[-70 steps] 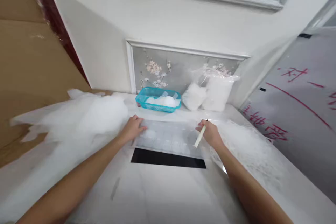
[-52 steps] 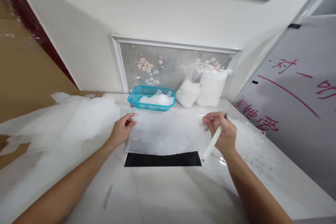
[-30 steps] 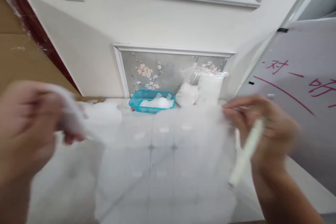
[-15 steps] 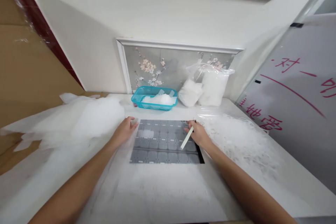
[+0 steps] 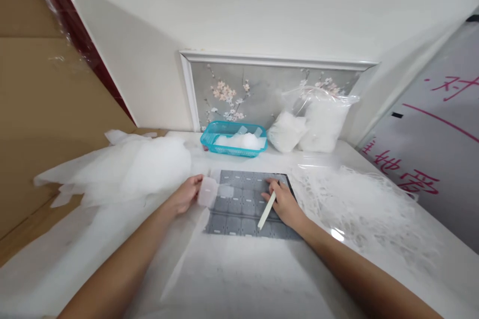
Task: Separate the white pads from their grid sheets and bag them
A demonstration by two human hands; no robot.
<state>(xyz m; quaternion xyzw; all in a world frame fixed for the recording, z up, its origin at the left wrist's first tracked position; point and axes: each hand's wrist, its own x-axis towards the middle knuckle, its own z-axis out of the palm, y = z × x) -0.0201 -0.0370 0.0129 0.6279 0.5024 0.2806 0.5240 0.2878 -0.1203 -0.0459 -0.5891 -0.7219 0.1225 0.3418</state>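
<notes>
White patch (image 5: pixel 208 191) pinched in left hand (image 5: pixel 186 194); right hand (image 5: pixel 285 203) grips stick (image 5: pixel 267 209) over grid sheet (image 5: pixel 239 205).

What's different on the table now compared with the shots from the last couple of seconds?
The translucent sheet that both hands lifted off the dark mat has been laid back over the gridded mat. The left hand now pinches a small white square piece at the mat's left edge. The right hand still holds the white stick. The blue basket and plastic bags haven't moved.
</notes>
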